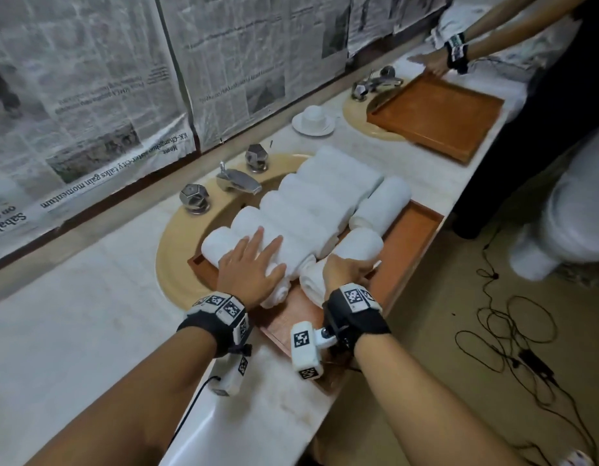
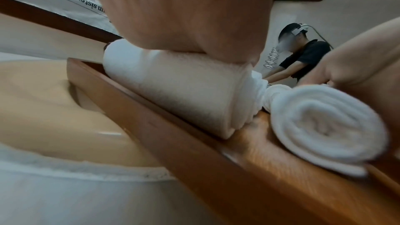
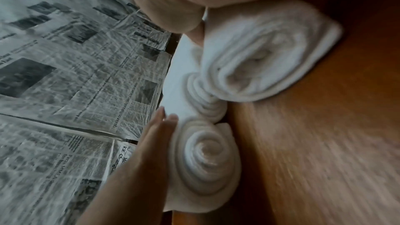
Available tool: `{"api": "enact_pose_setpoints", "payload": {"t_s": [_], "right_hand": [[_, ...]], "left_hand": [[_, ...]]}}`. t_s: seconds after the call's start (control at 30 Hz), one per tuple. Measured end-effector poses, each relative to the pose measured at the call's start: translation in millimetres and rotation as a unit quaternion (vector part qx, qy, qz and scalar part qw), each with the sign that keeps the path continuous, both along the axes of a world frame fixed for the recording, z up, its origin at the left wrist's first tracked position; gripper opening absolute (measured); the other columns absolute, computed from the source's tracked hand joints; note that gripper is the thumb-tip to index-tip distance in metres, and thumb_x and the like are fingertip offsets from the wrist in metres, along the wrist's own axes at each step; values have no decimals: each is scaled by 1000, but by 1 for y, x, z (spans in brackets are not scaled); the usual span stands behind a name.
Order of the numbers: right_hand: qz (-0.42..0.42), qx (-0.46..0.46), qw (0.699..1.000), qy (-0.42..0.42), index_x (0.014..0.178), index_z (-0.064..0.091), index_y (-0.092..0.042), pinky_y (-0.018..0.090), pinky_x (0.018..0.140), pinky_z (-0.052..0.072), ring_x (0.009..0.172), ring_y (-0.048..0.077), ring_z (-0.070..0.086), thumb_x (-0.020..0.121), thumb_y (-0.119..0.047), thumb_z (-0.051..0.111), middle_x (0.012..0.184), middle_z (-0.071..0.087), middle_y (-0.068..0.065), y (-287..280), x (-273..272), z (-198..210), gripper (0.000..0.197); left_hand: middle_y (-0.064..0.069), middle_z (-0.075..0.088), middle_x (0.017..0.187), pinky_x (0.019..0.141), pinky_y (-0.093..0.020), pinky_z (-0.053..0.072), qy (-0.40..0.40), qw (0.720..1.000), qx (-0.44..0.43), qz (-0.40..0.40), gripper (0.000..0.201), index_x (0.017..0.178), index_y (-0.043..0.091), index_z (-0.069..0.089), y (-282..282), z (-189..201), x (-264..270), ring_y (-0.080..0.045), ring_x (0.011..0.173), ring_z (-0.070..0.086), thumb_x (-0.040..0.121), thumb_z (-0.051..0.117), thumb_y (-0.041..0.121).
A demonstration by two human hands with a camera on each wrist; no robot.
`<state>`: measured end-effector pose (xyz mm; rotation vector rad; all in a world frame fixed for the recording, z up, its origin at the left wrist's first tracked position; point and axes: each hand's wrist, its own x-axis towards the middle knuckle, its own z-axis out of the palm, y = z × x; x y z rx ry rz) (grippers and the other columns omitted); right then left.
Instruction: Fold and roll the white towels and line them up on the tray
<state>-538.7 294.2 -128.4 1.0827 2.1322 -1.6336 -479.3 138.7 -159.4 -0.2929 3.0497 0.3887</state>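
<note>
On the far left we see newspaper sheets (image 1: 89,95) covering the wall behind a pale marble counter (image 1: 72,331). Set into the counter is a beige sink (image 1: 177,264) with a chrome faucet (image 1: 237,179). A wooden tray (image 1: 409,250) rests across the sink, and a row of rolled white towels (image 1: 318,196) lies side by side on it, running away from us toward the wall.

Our left hand (image 1: 254,260) lies flat on the nearest roll in that row (image 1: 217,243), fingers straight and slightly spread, pressing down rather than gripping. Just to its right, our right hand (image 1: 345,270) curls its fingers over another rolled towel (image 1: 358,243) at the tray's near edge; the wrist views are blurred, so we think it grips the roll, with the spiral end facing us.

Further right, a white cup on a saucer (image 1: 313,119) sits on the counter. Beyond it a second wooden tray (image 1: 439,112) lies over a second sink, where another person's hand (image 1: 432,63) touches its far edge. Black cables (image 1: 513,331) trail across the floor at right.
</note>
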Motion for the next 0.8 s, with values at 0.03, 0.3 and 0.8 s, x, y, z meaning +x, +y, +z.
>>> {"api": "enact_pose_setpoints", "payload": {"t_s": [0.03,0.3,0.8], "right_hand": [[9,-10,1000,20,152,1,-6,42,113,20,140,37,23,97,-20,52,153,16,25,-3,0,-2,76],[-15,-10,997,73,138,34,-1,36,90,37,120,39,49,91,-24,51,136,48,22,-1,3,-25,55],[-25,97,992,71,143,35,-7,46,107,25,130,36,37,98,-35,40,140,43,21,-5,-5,-28,53]], "left_hand": [[11,-5,162,117,-43,13,-2,1000,0,1,59,149,51,7,0,0,0,-18,149,5,95,28,62],[12,-9,162,116,-45,11,-20,1000,12,7,60,149,51,5,1,4,-2,-17,149,2,94,29,63],[12,-11,161,116,-45,10,-38,999,16,12,61,149,51,5,2,8,-3,-16,149,1,94,30,62]]}}
